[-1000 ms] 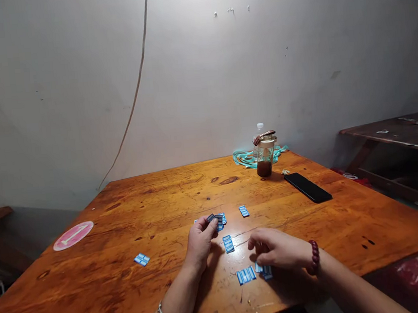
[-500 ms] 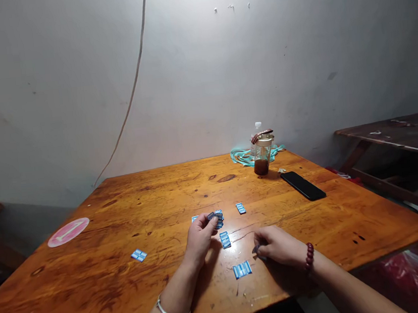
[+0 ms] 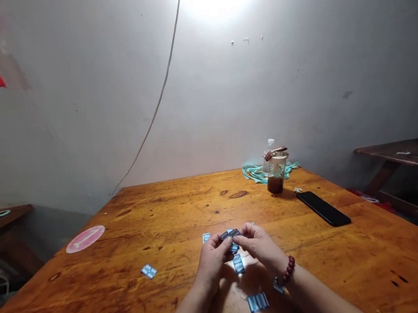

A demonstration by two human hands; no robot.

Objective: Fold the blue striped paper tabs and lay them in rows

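My left hand (image 3: pixel 210 266) and my right hand (image 3: pixel 263 249) meet above the middle of the table. Between its thumb and fingers, the left pinches a small dark rectangular piece (image 3: pixel 224 235). A similar dark piece (image 3: pixel 234 232) is pinched in the right hand, edge close to the first; whether the two touch I cannot tell. Just below the fingers lies a blue-and-white striped card (image 3: pixel 239 264), and nearer me another striped card (image 3: pixel 258 302). One more card (image 3: pixel 278 285) is partly covered by my right wrist. Behind the left hand a further card (image 3: pixel 206 237) shows.
A blue-and-white card (image 3: pixel 148 271) lies apart on the left of the wooden table (image 3: pixel 115 296), near a pink round sticker (image 3: pixel 85 238). Back right are a cup of brown drink (image 3: pixel 275 182), a clear bottle (image 3: pixel 270 143), turquoise straps (image 3: pixel 252 173) and a black phone (image 3: pixel 322 208).
My right hand has moved left and away from me, bringing its dark piece up to the left hand's. A card it was covering now shows by the wrist. The view has tilted up.
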